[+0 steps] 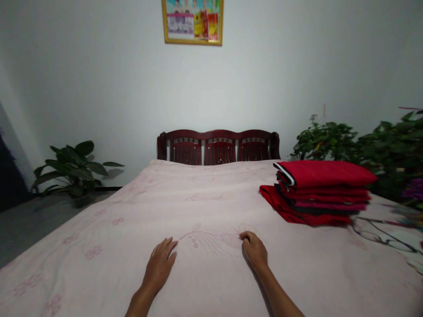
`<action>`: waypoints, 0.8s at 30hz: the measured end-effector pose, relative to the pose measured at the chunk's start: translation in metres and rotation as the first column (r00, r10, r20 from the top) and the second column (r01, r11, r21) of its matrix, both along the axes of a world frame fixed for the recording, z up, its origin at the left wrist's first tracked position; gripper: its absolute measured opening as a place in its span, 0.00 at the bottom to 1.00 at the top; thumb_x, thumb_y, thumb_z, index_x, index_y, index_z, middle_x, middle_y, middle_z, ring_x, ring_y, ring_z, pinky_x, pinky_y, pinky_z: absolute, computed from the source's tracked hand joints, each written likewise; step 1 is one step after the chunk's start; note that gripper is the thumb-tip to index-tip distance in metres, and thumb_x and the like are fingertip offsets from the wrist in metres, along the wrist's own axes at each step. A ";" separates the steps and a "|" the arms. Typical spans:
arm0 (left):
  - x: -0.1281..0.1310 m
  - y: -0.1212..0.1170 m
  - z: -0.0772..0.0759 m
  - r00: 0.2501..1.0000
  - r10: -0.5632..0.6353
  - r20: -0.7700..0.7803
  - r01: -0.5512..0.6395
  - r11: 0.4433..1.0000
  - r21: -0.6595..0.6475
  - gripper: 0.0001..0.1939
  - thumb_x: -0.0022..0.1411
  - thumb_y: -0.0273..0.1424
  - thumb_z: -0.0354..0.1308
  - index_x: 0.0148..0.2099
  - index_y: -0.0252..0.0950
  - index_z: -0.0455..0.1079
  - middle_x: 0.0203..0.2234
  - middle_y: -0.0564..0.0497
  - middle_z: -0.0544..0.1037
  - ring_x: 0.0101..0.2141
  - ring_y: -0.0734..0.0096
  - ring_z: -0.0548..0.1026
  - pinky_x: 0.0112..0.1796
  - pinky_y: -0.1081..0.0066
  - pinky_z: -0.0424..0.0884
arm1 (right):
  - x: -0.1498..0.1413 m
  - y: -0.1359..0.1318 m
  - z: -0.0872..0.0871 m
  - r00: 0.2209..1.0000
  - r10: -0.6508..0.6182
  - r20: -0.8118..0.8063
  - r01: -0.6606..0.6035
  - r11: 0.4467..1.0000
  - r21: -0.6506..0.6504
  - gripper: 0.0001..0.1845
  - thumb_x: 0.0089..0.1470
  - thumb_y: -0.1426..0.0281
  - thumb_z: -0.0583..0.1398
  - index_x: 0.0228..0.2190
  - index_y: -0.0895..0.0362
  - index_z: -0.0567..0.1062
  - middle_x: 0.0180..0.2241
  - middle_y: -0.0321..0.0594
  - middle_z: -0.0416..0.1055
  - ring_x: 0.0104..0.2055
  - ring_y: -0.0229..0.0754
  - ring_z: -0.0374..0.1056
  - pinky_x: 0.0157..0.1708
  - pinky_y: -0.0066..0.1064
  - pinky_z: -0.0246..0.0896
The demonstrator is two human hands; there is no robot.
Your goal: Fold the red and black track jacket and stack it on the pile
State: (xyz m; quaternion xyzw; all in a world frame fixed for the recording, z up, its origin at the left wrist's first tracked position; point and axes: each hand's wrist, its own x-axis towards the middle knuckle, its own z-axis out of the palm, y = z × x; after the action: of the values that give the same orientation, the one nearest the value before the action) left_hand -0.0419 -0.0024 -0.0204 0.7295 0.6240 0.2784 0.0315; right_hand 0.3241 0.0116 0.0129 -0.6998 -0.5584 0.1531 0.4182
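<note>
In the head view, both hands rest low in the frame on a pale pink bedsheet (pixel 205 207) printed with faint flowers, which covers the bed from the bottom edge up to the centre. The left hand (pixel 161 263), lower centre-left, lies palm down with the fingers stretched out flat and together, holding nothing; it seems to press the cloth smooth. The right hand (pixel 254 251), lower centre, has its fingers curled under, the tips touching the sheet near a printed flower; whether they pinch a fold of cloth I cannot tell. The sheet lies flat and nearly free of wrinkles, its long axis running away from the camera toward the dark wooden headboard (pixel 218 147) at the centre, so it appears spread lengthwise along the bed. Right of centre, well apart from the hands, a stack of folded red garments (pixel 322 191) sits on the sheet, its folded edges facing left and its long side running across the frame; likely set aside there to keep the middle free. A leafy potted plant (pixel 74 169) stands on the floor at left, more green plants (pixel 363 149) crowd the right edge, and a gold-framed picture (pixel 192 21) hangs at the top centre of the wall.
</note>
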 end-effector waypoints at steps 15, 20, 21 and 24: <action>-0.006 0.007 -0.010 0.997 -0.014 0.081 0.010 0.999 0.051 0.19 0.66 0.33 0.48 0.54 0.40 0.75 0.57 0.48 0.74 0.60 0.61 0.68 0.61 0.56 0.62 | -0.001 0.000 0.003 0.999 -0.010 0.042 0.013 0.998 -0.058 0.17 0.50 0.71 0.50 0.35 0.51 0.77 0.42 0.35 0.78 0.46 0.42 0.71 0.44 0.30 0.60; -0.006 0.006 -0.010 0.995 -0.020 0.100 0.013 0.998 0.067 0.18 0.66 0.32 0.50 0.53 0.42 0.75 0.57 0.49 0.74 0.59 0.61 0.68 0.61 0.55 0.62 | 0.000 0.001 0.003 0.999 -0.009 0.040 0.011 0.998 -0.061 0.17 0.50 0.71 0.50 0.35 0.51 0.77 0.41 0.35 0.78 0.45 0.42 0.71 0.44 0.30 0.60; -0.006 0.006 -0.011 0.995 -0.021 0.099 0.014 0.997 0.071 0.18 0.66 0.32 0.50 0.53 0.42 0.75 0.57 0.49 0.74 0.59 0.61 0.68 0.61 0.55 0.62 | 0.000 0.001 0.002 0.999 -0.008 0.041 0.011 0.998 -0.063 0.17 0.50 0.70 0.50 0.35 0.51 0.77 0.41 0.35 0.78 0.46 0.42 0.71 0.44 0.30 0.60; -0.006 0.005 -0.011 0.997 -0.016 0.079 0.010 0.997 0.076 0.18 0.65 0.32 0.50 0.53 0.42 0.75 0.57 0.49 0.74 0.59 0.60 0.68 0.61 0.55 0.62 | 0.001 0.004 0.000 0.999 -0.008 0.050 0.011 0.998 -0.054 0.17 0.50 0.70 0.50 0.35 0.51 0.77 0.41 0.35 0.78 0.46 0.42 0.71 0.44 0.30 0.60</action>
State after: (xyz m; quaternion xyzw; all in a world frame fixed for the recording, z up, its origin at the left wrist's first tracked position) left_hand -0.0478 0.0024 -0.0318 0.7225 0.6066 0.3303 0.0306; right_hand 0.3250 0.0151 0.0125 -0.7171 -0.5611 0.1488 0.3858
